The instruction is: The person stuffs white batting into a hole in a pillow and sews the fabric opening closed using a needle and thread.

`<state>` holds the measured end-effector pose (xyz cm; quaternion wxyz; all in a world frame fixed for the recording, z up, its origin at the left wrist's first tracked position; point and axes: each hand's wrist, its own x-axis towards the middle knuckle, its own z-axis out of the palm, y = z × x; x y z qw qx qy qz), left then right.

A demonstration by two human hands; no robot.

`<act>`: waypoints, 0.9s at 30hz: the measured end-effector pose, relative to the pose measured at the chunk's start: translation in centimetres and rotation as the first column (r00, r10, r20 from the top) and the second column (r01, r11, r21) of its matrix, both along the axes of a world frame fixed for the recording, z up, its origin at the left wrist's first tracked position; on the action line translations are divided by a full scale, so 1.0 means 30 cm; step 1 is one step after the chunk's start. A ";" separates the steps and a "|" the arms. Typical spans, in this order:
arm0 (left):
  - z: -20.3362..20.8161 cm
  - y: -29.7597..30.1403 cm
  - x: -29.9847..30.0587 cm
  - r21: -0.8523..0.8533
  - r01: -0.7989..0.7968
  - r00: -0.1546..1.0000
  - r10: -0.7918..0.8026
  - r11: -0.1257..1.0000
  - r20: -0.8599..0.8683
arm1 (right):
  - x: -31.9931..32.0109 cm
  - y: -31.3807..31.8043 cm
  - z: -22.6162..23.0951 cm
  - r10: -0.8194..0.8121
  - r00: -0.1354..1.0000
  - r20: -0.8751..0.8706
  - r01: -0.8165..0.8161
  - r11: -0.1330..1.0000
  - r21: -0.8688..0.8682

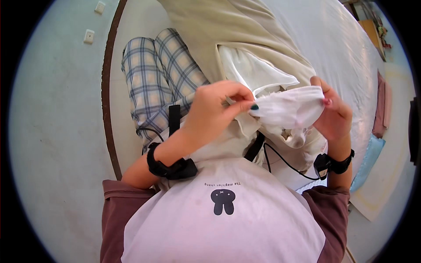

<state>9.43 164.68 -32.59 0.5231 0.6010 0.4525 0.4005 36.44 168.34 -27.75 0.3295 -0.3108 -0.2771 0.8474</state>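
Note:
A piece of thin white cloth is stretched between my two hands above my lap. Its upper left edge looks frayed, with loose fibres, and its exact kind cannot be made out. My left hand pinches its left end between thumb and forefinger. At the right end, my right hand grips it between thumb and fingers. Just beyond lies beige fabric with an opening, where a white lining shows. More crumpled pale fabric hangs below the stretched cloth, partly hidden by it.
Rolled plaid fabric lies to the left on a bed with a white sheet. A wall with sockets runs along the left. Black cables lead to bands on both wrists. Pink and light blue cloth lie at the right.

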 end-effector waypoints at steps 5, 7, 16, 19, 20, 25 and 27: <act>-0.027 0.109 -0.053 -0.099 0.052 0.993 -0.041 0.994 0.114 | -0.024 0.082 0.045 -0.064 0.937 0.345 0.010 0.988 0.156; -0.016 0.155 -0.061 -0.109 0.159 0.982 -0.146 0.981 0.119 | -0.021 0.117 0.061 -0.038 0.934 0.354 -0.037 0.979 0.202; 0.025 0.129 0.058 0.219 0.095 0.948 -0.021 0.971 -0.317 | -0.223 -0.108 0.131 0.511 0.513 0.690 -0.857 0.349 0.379; -0.044 0.118 0.106 0.521 0.126 0.897 0.126 0.844 -0.423 | -0.216 -0.108 0.095 0.064 0.516 0.854 -0.821 0.323 0.472; -0.072 0.118 0.111 0.547 0.231 0.846 0.112 0.805 -0.521 | -0.199 -0.068 0.071 -0.301 0.519 0.800 -0.718 0.354 0.599; -0.150 0.102 0.082 0.316 0.530 0.633 -0.119 0.787 -0.765 | -0.096 0.047 -0.067 -0.672 -0.013 0.740 -0.721 0.519 0.459; -0.175 0.098 0.056 0.291 0.599 0.604 -0.182 0.746 -0.776 | -0.046 0.047 -0.117 -0.725 -0.070 0.685 -0.796 0.454 0.399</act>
